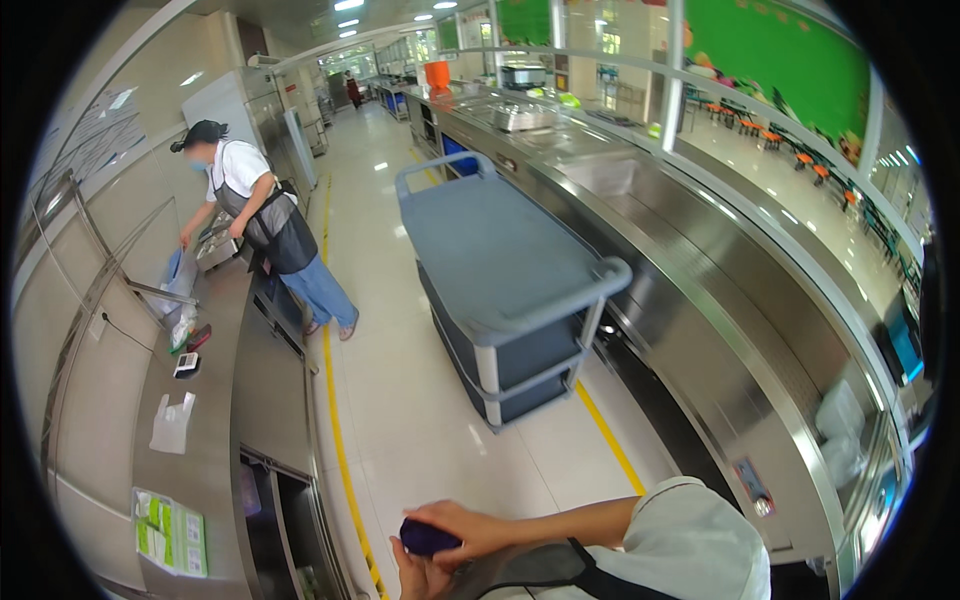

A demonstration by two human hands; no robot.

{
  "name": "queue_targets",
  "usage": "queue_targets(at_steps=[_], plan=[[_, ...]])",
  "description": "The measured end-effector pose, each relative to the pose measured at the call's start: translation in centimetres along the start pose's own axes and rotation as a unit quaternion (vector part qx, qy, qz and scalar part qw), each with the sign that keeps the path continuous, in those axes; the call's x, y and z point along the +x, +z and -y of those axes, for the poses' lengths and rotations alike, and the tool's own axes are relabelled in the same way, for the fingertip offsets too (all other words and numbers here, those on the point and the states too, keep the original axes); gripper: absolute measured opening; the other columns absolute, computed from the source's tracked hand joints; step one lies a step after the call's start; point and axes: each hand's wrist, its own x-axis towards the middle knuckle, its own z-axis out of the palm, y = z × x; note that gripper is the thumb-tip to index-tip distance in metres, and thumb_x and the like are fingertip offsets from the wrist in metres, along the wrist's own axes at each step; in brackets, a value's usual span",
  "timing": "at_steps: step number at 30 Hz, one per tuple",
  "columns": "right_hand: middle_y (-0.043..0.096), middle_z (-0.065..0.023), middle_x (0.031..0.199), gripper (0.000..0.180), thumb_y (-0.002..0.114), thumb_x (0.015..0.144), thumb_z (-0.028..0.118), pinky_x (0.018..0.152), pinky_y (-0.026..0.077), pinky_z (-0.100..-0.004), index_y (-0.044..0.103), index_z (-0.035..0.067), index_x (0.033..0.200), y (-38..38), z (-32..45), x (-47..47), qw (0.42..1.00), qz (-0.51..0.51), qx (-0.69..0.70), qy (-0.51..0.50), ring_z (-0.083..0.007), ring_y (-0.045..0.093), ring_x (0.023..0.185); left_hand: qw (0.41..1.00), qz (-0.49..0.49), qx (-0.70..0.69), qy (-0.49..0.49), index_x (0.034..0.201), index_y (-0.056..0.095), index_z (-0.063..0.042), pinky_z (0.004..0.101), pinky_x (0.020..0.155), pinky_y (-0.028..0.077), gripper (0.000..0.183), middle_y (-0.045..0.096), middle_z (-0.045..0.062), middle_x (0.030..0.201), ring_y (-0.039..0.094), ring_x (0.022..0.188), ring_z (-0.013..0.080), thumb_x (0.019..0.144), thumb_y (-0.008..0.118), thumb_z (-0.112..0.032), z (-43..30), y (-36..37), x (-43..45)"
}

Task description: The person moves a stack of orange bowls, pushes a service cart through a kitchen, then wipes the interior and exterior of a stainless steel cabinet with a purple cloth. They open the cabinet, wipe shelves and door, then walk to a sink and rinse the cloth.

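Note:
My right hand (pixel 465 529) reaches in from the right and grips a small dark purple object (pixel 429 537), which may be a bundled cloth. Just beneath it is my left hand (pixel 421 576), its fingers up against the same object; part of this hand is cut off by the lower frame edge. Both hands are in front of my dark apron (pixel 525 566), above the tiled floor. Ahead of them stands a grey two-handled utility cart (pixel 510 240) with a bare top.
Along the left runs a steel counter (pixel 210 420) bearing a plastic bag (pixel 172 424), a small white device (pixel 186 364) and a green-white box (pixel 169 532). A co-worker (pixel 262 202) in an apron stands there beside a steel pan (pixel 217 244). A steel serving counter (pixel 675 300) lines the right.

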Motion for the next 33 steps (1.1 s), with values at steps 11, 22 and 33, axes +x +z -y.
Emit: queue_targets(at_steps=[11, 22, 33], plan=[[0.040, -0.0188, 0.139, 0.077, 0.066, 0.084, 0.034, 0.105, 0.032, -0.0408, 0.029, 0.003, 0.143, -10.3, -17.5, 28.9, 0.999, -0.014, -0.030, 0.016, -0.0345, 0.041, 0.125, 0.992, -0.056, -0.034, 0.107, 0.128, 0.048, -0.015, 0.0436, 0.093, 0.045, 0.063, 0.056, 0.008, 0.124, 0.054, 0.113, 0.0241, 0.090, 0.036, -0.064, -21.6, -10.3, 27.7], [0.062, -0.0086, 0.111, 0.033, 0.051, 0.096, 0.031, 0.091, 0.044, -0.0305, 0.060, 0.010, 0.121, -32.8, -31.8, 43.0, 0.913, -0.238, 0.030, 0.329, -0.0178, 0.058, 0.104, 0.997, 0.057, 0.000, -0.057, 0.124, 0.053, -0.023, 0.0480, 0.078, 0.049, 0.055, 0.057, 0.002, 0.124, 0.055, 0.109, 0.0251, 0.090, 0.035, -0.063, -41.8, -7.8, 61.2], [0.063, -0.0047, 0.095, 0.030, 0.052, 0.094, 0.032, 0.078, 0.045, -0.0311, 0.062, 0.005, 0.100, -63.8, -56.0, 65.1, 0.729, -0.654, 0.115, 0.168, -0.0152, 0.059, 0.087, 0.998, -0.062, 0.009, 0.002, 0.121, 0.054, -0.023, 0.0441, 0.076, 0.049, 0.050, 0.060, 0.002, 0.118, 0.057, 0.106, 0.0231, 0.091, 0.038, -0.059, -57.9, -5.9, 86.3]])
